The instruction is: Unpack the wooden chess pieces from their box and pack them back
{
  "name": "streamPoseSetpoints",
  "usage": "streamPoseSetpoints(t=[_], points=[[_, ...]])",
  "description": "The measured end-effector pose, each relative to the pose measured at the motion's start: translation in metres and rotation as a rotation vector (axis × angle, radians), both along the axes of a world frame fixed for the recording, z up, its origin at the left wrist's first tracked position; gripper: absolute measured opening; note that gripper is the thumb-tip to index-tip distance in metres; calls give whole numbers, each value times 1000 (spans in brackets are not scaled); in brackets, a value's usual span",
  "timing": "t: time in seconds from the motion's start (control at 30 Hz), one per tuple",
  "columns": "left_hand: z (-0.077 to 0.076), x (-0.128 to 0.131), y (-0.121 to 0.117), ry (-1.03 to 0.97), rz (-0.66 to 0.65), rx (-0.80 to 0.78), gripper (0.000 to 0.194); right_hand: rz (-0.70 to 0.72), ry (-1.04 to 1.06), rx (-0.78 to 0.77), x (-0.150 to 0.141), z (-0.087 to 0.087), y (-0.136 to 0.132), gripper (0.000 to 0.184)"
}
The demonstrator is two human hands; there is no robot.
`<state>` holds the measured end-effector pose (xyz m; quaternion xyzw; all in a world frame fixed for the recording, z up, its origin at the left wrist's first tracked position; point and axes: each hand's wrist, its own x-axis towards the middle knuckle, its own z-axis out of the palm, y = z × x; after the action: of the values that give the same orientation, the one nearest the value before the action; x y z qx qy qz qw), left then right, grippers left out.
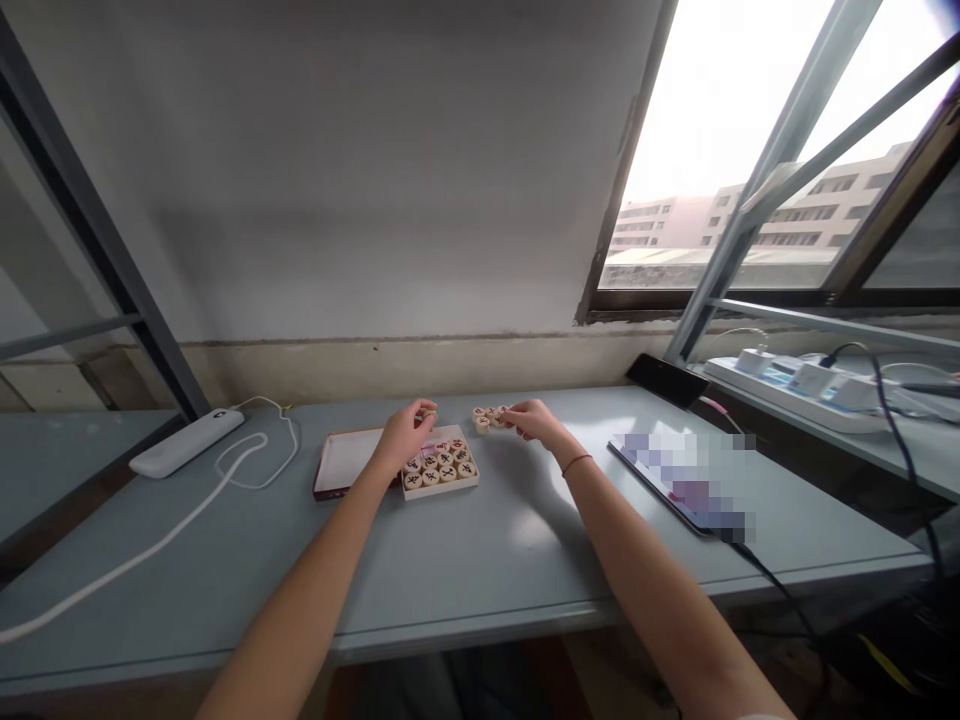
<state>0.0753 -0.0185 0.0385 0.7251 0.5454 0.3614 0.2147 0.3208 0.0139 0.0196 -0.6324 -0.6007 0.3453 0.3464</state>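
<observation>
A white box tray holds rows of round Chinese chess pieces with black and red characters. My left hand is over the tray's far left part, its fingers curled round what looks like a pale chess piece, mostly hidden. Beyond the tray to the right lies a small group of loose chess pieces. At this group's right side, my right hand pinches a chess piece, partly covered by the fingertips. The box lid, white inside with a dark red edge, lies left of the tray.
A white power bank with a white cable occupies the desk's left side. On the right are a tablet-like device, partly blurred out, and a dark phone. A power strip stands beyond the metal frame.
</observation>
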Motion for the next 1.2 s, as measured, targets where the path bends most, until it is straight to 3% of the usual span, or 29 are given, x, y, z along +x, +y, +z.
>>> streamPoseSetpoints(t=[0.17,0.3,0.47,0.53,0.63,0.77,0.83,0.97,1.2], points=[[-4,1,2,28,6,14,32,-27,-108,-38,4,-15,6,19],[-6,8,-3,-17,-40,-15,27,-25,-174,83,-7,-2,-2,29],[-7,19,-8,-163,-114,-48,30,420,74,97,-36,24,-27,41],[-7,23,-10,-231,-137,-68,32,484,113,96,-45,28,-32,41],[-5,24,-10,-266,-143,-93,33,422,156,101,-44,27,-29,38],[-4,20,-9,-196,-93,-102,37,124,30,103,-17,14,-11,32],[-6,18,-7,-173,-73,-118,35,49,-57,37,-3,6,-3,29],[-13,15,-2,-143,-70,-117,32,28,-122,-94,8,-5,3,27],[-9,17,-6,-49,-81,-103,30,41,-231,-73,4,-5,0,31]])
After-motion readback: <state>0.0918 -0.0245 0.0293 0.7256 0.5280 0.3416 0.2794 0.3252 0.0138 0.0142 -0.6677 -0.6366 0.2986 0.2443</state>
